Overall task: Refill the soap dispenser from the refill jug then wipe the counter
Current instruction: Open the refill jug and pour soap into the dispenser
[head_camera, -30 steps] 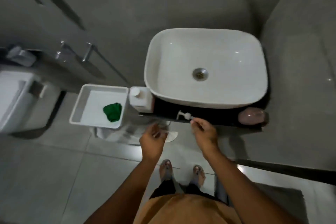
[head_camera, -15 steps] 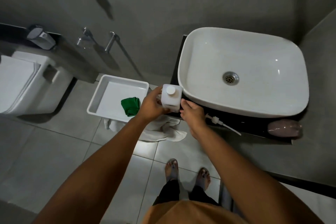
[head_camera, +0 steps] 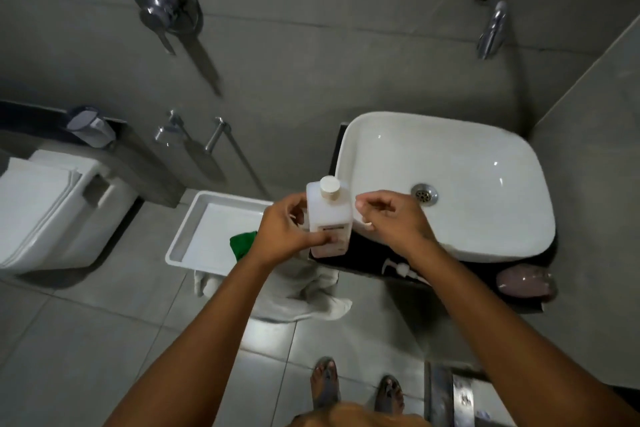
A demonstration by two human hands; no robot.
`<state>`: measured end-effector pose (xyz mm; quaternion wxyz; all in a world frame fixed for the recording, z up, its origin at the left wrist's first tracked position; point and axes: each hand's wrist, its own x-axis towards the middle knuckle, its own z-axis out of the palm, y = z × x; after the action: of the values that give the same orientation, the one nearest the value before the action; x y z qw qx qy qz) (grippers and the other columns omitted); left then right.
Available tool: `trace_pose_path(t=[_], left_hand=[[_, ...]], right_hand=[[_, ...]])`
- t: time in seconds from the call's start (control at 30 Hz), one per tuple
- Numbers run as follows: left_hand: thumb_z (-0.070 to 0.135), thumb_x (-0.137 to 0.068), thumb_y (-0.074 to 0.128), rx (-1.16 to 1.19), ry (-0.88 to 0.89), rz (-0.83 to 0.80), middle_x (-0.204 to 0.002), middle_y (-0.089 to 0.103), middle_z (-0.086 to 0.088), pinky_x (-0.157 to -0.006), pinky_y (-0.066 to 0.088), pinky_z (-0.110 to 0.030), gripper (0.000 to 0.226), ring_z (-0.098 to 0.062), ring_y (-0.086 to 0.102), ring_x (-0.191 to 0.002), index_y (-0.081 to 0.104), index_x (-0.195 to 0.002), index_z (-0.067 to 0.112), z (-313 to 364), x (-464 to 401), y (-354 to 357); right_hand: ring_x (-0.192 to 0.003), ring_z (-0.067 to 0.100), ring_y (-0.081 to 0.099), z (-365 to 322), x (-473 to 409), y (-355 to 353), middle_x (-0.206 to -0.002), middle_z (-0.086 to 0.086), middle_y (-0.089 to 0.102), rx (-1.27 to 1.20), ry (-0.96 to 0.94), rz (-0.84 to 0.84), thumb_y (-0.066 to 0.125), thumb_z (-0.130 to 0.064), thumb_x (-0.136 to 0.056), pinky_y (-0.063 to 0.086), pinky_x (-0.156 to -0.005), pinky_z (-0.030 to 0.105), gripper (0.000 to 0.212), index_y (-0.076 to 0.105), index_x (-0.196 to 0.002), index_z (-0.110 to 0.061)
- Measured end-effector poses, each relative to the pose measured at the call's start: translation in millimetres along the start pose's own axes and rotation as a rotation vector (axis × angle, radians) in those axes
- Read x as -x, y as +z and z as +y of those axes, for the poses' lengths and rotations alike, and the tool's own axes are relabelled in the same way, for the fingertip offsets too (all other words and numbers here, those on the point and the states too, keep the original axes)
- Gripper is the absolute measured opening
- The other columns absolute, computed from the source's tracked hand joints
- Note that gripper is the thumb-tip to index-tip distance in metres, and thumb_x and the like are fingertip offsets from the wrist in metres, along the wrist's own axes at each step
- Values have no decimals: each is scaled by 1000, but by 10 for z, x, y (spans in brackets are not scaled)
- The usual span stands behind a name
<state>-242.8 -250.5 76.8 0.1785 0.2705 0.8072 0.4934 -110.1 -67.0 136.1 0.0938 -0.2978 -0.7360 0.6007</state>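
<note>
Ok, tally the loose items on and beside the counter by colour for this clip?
White: 3 — refill jug, pump head, tray
Green: 1 — cloth
Pinkish: 1 — dispenser bottle
Off-white: 1 — towel under the tray
Total: 6

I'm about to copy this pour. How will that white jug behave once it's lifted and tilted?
The refill jug looks like rigid plastic with flat sides, so it probably won't roll. The left hand wraps it alone, suggesting manageable weight. Its cap is on, so nothing should spill yet.
</note>
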Motion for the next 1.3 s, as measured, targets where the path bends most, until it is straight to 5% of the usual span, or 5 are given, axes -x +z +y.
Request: trace_pose_path(t=[0.27, 0.5, 0.8, 0.93, 1.3], left_hand=[[48, -52, 97, -11, 127, -61, -96, 75, 19, -73, 64, -32, 64, -7, 73, -87, 72, -109, 35, 814, 132, 76], [32, -58, 98, -21, 216, -90, -97, 76, 19, -70, 57, -16, 56, -3, 73, -87, 72, -108, 36, 1166, 156, 126], [45, -56, 95, -8, 238, -60, -98, 75, 25, -71, 63, -24, 51, -4, 73, -90, 69, -99, 51, 1247, 226, 178], [45, -55, 94, -15, 256, -44, -98, 75, 24, -73, 64, -29, 54, -5, 73, -89, 68, -102, 48, 1244, 232, 171], [42, -56, 94, -46, 251, -46, -98, 73, 28, -69, 64, -26, 53, -13, 72, -85, 66, -100, 51, 1247, 259, 167]], right_hand=[[-54, -2, 58, -1170, 114, -580, -58, -11, 61, 658, -424, -156, 73, -72, -65, 45, -52, 18, 45, 75, -81, -30], [-72, 6, 59, -1508, 175, -899, -87, -18, 64, 949, -606, -471, 73, -30, -83, 52, -67, 32, 20, 75, -102, -34], [-89, 6, 58, -1590, 293, -928, -101, -18, 59, 951, -644, -464, 70, -26, -79, 52, -78, 32, 30, 75, -108, -35], [-84, 6, 60, -1605, 263, -945, -104, -11, 69, 988, -609, -266, 71, -60, -80, 48, -71, 27, 48, 71, -118, -30], [-79, 5, 62, -1633, 270, -885, -101, -8, 69, 1024, -576, -413, 73, -35, -82, 52, -71, 31, 32, 75, -114, -28]])
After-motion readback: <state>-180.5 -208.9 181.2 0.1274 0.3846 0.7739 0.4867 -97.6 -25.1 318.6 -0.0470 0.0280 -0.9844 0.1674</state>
